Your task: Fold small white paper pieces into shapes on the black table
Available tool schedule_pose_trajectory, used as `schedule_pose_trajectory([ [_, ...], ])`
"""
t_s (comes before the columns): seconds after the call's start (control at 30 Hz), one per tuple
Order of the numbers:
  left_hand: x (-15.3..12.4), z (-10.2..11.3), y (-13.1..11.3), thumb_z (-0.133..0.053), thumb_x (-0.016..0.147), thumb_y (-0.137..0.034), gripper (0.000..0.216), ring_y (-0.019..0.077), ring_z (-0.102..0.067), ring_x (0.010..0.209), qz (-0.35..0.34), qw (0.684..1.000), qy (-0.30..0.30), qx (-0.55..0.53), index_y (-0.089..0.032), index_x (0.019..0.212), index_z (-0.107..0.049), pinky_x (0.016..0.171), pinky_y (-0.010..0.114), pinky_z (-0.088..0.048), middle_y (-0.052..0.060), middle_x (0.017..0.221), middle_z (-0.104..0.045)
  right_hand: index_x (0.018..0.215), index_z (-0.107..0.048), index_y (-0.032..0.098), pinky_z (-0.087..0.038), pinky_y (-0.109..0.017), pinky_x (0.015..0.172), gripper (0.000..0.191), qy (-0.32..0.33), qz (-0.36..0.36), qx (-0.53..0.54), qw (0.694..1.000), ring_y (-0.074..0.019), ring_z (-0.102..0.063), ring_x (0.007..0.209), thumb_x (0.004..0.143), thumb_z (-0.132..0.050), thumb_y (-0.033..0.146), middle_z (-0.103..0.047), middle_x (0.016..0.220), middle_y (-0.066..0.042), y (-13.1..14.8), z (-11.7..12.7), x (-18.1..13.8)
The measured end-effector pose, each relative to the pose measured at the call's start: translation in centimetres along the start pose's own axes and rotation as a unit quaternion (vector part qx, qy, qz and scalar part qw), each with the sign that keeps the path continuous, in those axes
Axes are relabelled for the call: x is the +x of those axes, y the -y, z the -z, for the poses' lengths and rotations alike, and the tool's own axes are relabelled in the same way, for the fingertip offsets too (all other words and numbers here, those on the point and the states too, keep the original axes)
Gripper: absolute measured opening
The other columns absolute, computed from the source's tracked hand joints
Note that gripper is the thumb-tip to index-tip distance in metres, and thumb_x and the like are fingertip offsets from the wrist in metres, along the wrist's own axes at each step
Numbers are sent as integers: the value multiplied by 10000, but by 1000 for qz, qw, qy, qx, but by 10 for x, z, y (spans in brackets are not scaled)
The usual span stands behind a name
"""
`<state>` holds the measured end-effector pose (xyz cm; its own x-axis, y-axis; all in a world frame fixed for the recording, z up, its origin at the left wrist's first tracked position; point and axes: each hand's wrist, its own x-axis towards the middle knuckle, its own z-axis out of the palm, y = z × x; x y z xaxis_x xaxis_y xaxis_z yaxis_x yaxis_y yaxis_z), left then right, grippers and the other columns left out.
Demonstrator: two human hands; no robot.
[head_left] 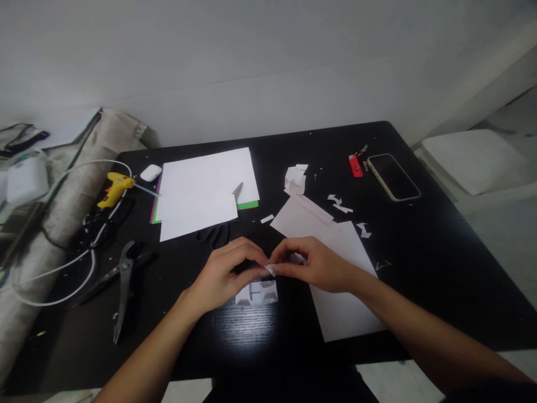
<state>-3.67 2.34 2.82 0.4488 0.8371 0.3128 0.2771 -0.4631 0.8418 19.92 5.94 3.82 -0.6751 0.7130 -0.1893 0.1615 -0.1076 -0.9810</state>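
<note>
My left hand [235,269] and my right hand [312,263] meet at the middle of the black table, thumbs and fingertips pinching a small piece of white paper [271,270] between them. Just below my fingers lies a small folded white paper piece [257,293], partly covered by my left hand. Under my right hand and forearm spreads a white paper sheet [344,310]. Black-handled scissors [216,235] lie beyond my left hand, their blades partly under a stack of white sheets [201,190].
At left are a yellow glue gun [112,189] with its white cord, a white earbud case [151,172] and grey pliers [125,280]. Paper scraps [364,230] and a crumpled paper [295,179] lie at right, near a red lighter [356,166] and a phone [394,177].
</note>
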Motion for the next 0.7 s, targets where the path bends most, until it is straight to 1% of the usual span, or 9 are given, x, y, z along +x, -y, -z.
schedule_pose_trajectory([
  [0.13, 0, 0, 1, -768, 899, -128, 159, 179, -690, 914, -20, 999, -11, 32, -193, 1030, -704, 818, 311, -568, 44, 954, -738, 950, -762, 203, -546, -320, 799, 96, -26, 19, -20, 999, -176, -680, 835, 905, -749, 287, -755, 897, -24, -2, -2, 1],
  [0.23, 0, -1, 2, -751, 911, -120, 153, 193, -678, 971, -41, 994, -37, 89, -198, 1036, -708, 866, 337, -558, 59, 1008, -725, 928, -750, 207, -543, -324, 819, 64, -83, 55, -51, 994, -182, -688, 858, 905, -747, 267, -755, 911, -28, -7, -6, 2],
  [0.3, 0, -3, 2, -749, 913, -129, 148, 197, -663, 983, -37, 987, -74, 140, -196, 1041, -718, 859, 338, -555, 75, 1043, -692, 908, -737, 210, -545, -320, 788, 63, -124, 76, -74, 987, -183, -686, 833, 913, -737, 273, -746, 895, -30, -11, -9, 2],
  [0.37, -1, -7, 2, -739, 920, -136, 139, 184, -657, 941, -23, 981, -103, 163, -196, 1045, -720, 810, 316, -556, 71, 1016, -668, 903, -728, 214, -548, -321, 779, 59, -160, 98, -93, 978, -185, -687, 832, 925, -720, 267, -744, 903, -35, -15, -12, 3],
  [0.4, -2, -8, 1, -725, 929, -136, 129, 175, -659, 911, -15, 981, -108, 160, -196, 1043, -714, 788, 304, -556, 62, 985, -670, 901, -726, 218, -549, -321, 774, 51, -177, 108, -101, 973, -187, -687, 826, 925, -720, 262, -744, 888, -33, -17, -14, 4],
  [0.53, -6, -17, 0, -708, 940, -181, 174, 164, -693, 861, 42, 989, -95, 109, -196, 1107, -659, 789, 293, -580, 43, 949, -717, 906, -732, 234, -559, -348, 781, 46, -234, 113, -121, 958, -206, -695, 815, 924, -728, 276, -757, 873, -38, -23, -20, 5],
  [0.6, -7, -21, 1, -726, 934, -230, 212, 158, -703, 838, 73, 987, -104, 93, -193, 1126, -643, 785, 282, -589, 37, 946, -725, 909, -740, 237, -570, -351, 778, 54, -244, 104, -110, 958, -209, -706, 814, 920, -739, 290, -767, 879, -40, -24, -23, 4],
  [0.7, -7, -24, 3, -670, 977, -244, 122, 146, -712, 815, 104, 983, -125, 86, -192, 1087, -664, 767, 262, -587, 35, 942, -742, 969, -753, 240, -601, -358, 816, 96, -220, 88, -51, 970, -212, -739, 859, 927, -735, 325, -785, 930, -45, -24, -27, 2],
])
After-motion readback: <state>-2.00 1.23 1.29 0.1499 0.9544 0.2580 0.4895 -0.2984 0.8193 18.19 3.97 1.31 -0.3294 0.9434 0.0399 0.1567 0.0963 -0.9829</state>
